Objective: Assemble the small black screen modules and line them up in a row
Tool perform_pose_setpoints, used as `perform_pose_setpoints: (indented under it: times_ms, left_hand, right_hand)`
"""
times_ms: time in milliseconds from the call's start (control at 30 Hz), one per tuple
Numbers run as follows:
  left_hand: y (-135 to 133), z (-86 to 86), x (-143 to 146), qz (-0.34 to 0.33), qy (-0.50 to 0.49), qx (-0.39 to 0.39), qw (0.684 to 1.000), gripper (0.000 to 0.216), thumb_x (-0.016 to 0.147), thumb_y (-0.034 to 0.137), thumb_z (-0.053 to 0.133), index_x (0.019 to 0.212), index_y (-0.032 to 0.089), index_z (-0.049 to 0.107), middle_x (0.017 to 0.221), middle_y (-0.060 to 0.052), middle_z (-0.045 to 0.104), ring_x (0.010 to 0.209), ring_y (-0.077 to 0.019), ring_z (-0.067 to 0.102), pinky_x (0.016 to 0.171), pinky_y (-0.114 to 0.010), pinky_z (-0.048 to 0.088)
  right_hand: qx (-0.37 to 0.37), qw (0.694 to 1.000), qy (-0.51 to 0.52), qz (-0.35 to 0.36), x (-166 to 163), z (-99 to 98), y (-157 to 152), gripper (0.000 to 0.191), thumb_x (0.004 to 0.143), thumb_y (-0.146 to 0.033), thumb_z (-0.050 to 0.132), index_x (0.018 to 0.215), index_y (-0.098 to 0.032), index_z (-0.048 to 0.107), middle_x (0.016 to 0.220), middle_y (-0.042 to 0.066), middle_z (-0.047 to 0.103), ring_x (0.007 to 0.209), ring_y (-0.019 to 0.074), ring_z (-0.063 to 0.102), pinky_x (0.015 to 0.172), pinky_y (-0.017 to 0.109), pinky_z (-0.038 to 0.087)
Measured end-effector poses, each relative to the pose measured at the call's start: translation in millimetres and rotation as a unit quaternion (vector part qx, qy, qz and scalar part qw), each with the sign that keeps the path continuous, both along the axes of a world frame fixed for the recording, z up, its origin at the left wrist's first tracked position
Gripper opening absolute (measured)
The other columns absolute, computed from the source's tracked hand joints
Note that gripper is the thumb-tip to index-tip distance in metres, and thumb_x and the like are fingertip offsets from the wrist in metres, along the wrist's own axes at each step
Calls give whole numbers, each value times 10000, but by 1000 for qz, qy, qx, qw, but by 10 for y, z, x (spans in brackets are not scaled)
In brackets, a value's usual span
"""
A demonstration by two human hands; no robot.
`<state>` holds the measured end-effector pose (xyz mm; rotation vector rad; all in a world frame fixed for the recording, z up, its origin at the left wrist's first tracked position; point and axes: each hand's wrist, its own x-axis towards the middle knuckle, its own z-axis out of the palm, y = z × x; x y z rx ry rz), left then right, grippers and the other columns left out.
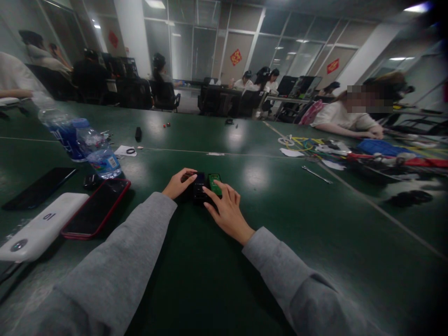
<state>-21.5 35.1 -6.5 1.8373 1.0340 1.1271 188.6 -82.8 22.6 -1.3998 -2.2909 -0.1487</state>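
A small dark box-shaped device (199,181) lies on the green table in front of me. My left hand (179,183) is closed on its left side, with the thumb against the edge and the other fingers partly hidden behind. Beside the device on the right is a green circuit board (211,178), partly covered by fingers. My right hand (229,212) has its fingers apart: one fingertip reaches the device's right edge and another rests over the board. Whether the right fingers press or only hover, I cannot tell.
At left are a red-edged phone (98,207), a white power bank (45,226), a black phone (40,187) and water bottles (101,151). A wrench (317,174) lies at right, near tangled cables (308,142). A person (345,116) sits across the table.
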Motion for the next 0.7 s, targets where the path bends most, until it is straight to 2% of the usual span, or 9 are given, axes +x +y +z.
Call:
perform_pose_setpoints:
  times_ms: [333,700]
  left_hand:
    - [-82,87,-4,-33,28,-30,999,509,783,475,648,1204,209,541,1177,-88,607,1053,-227,582,939,-428,444]
    - [-87,70,4,-29,26,-31,999,525,782,462,647,1223,207,520,1196,-99,597,1096,-241,570,970,-449,423]
  right_hand:
    - [6,1000,-12,-10,-8,-32,33,412,972,-387,460,1375,-323,401,1433,71,320,1332,286,253,1033,489,308]
    - [18,999,3,32,-50,5,23,458,956,-361,506,1386,-263,382,1439,88,349,1380,269,206,1106,503,222]
